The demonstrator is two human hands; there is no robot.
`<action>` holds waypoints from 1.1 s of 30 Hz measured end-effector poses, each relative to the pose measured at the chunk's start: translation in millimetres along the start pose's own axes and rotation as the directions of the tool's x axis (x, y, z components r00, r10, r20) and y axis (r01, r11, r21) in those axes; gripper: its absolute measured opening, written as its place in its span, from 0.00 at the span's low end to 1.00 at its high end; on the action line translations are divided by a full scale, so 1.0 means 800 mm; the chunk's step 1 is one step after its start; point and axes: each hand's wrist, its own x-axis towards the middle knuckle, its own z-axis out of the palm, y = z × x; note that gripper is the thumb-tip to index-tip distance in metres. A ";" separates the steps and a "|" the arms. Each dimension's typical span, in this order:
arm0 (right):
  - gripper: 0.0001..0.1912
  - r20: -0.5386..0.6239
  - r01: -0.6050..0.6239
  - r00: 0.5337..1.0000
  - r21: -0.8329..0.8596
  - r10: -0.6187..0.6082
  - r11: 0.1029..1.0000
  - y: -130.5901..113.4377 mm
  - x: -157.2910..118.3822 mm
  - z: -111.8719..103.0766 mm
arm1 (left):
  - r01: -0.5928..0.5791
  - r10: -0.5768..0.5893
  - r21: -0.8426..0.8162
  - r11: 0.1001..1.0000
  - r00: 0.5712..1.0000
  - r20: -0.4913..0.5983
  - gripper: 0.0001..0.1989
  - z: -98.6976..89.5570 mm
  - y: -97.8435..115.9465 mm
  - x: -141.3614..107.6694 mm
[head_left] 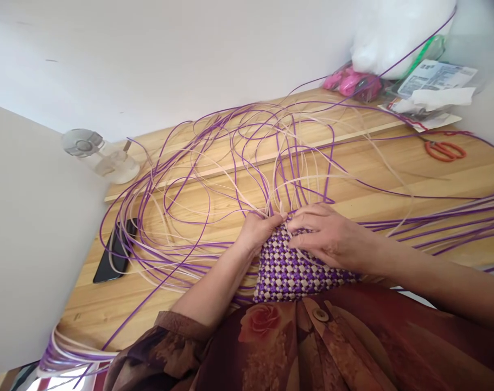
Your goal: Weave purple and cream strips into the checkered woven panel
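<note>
A woven piece in a purple and cream check lies at the table's near edge, against the patterned brown shirt. Long purple and cream strands fan out from it over the table. My left hand pinches the top left corner of the weave, thumb and fingers closed on it. My right hand is over the upper right part, its fingers curled and its fingertips close to the left thumb at the top edge. A short cream strand end stands up between the hands. What the right fingertips grip is partly hidden.
A black phone lies at the left under strands. Behind it stands a clear and grey device. Orange-handled scissors are at the right. Papers, a pink bundle and a white bag sit in the back right corner.
</note>
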 end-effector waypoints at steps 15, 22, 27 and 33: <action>0.15 0.125 -0.548 0.836 0.254 0.534 0.797 0.062 0.039 0.011 | -0.043 0.047 -0.079 0.996 0.998 0.050 0.18 0.004 -0.002 -0.001; 0.15 0.248 -0.609 0.791 0.241 0.559 0.755 0.067 0.050 0.011 | -0.068 0.068 -0.003 0.998 0.998 0.003 0.14 0.006 0.000 -0.003; 0.14 0.220 -0.619 0.785 0.230 0.579 0.751 0.068 0.053 0.010 | -0.041 0.041 -0.007 0.999 0.999 -0.004 0.16 0.004 -0.002 -0.002; 0.15 0.261 -0.605 0.793 0.238 0.550 0.760 0.063 0.060 0.006 | -0.058 0.059 0.015 0.998 0.996 -0.062 0.14 0.009 0.002 -0.006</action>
